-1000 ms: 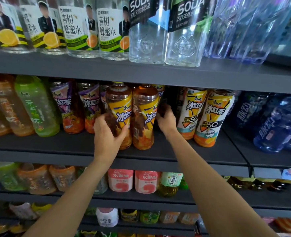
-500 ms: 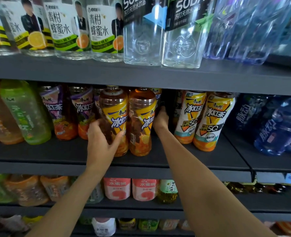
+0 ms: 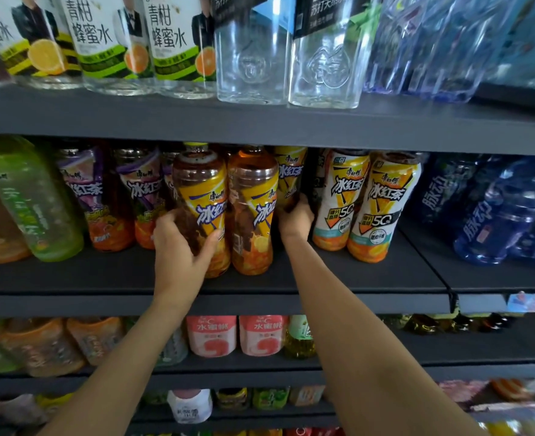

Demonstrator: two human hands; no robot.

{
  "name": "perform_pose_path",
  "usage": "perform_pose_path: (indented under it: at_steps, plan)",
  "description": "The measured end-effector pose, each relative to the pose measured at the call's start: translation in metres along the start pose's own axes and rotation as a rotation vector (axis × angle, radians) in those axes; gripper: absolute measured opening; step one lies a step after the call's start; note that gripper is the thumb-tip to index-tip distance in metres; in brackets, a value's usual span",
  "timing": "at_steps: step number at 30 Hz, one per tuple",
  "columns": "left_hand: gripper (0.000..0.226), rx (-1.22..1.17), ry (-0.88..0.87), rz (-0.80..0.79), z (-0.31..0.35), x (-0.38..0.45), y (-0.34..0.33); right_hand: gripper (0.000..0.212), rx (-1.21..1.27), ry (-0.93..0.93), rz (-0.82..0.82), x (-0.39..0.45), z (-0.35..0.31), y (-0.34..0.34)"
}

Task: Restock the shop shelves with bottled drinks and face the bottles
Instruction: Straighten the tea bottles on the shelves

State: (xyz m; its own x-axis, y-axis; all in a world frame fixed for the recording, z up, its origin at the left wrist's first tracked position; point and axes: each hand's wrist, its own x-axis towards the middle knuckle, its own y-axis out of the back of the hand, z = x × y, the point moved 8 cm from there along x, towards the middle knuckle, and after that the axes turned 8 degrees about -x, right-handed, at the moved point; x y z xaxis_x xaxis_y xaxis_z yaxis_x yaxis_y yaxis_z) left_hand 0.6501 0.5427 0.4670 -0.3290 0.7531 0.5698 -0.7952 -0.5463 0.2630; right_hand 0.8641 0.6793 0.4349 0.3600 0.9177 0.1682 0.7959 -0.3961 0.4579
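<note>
Hands (image 3: 178, 247) around iced-tea bottles (image 3: 201, 209).

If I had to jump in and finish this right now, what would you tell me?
Left hand grips the front-left iced tea bottle low on its side. Right hand reaches behind the front-right iced tea bottle and holds the rear iced tea bottle. All three stand upright on the middle shelf.
Done: the two front bottles sit side by side near the shelf's front.
Left: their yellow labels are turned partly sideways, so probably twist them to face out, then bring the rear bottle into line.
</note>
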Motion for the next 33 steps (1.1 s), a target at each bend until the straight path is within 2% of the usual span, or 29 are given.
perform_pose_path:
  at_steps: [3,5,7,8,10,11,13,15,19,22,27,33]
  plan:
    - [0.063,-0.005,0.006,0.005,0.0,0.0,0.0,0.052,-0.037,0.014,-0.051,0.002,-0.002,0.0]
    - [0.064,-0.005,-0.004,0.001,0.002,-0.001,0.0,0.053,-0.046,0.045,-0.014,-0.009,-0.008,0.011]
    - [0.064,-0.009,-0.002,0.0,0.003,-0.001,0.0,0.046,0.084,0.097,0.049,-0.033,-0.013,0.026]
    - [0.063,-0.013,0.006,0.004,0.004,-0.002,0.0,0.041,0.208,0.119,0.023,-0.047,-0.014,0.029]
    - [0.062,-0.018,0.011,0.01,0.005,-0.003,0.001,0.04,0.414,0.152,-0.16,-0.074,-0.018,0.027]
    - [0.061,-0.016,0.011,0.013,0.005,-0.003,0.001,0.046,0.419,0.184,-0.263,-0.084,-0.021,0.023]
    - [0.061,-0.012,0.016,0.019,0.006,-0.003,0.002,0.06,0.237,0.26,-0.374,-0.097,-0.027,0.015]
    - [0.062,-0.013,0.026,0.015,0.007,-0.004,0.001,0.06,0.071,0.319,-0.329,-0.101,-0.033,0.014]
    - [0.061,-0.015,0.044,0.001,0.008,-0.003,0.002,0.053,0.025,0.319,-0.177,-0.102,-0.03,0.028]
    - [0.06,-0.035,0.063,-0.015,0.007,-0.003,0.001,0.055,0.019,0.253,-0.096,-0.091,-0.023,0.044]
    - [0.061,-0.042,0.069,-0.023,0.005,-0.003,0.0,0.056,-0.085,0.16,-0.124,-0.055,-0.021,0.042]
    - [0.059,-0.058,0.072,-0.039,0.004,-0.002,0.0,0.054,-0.255,0.097,0.088,-0.061,-0.027,0.04]
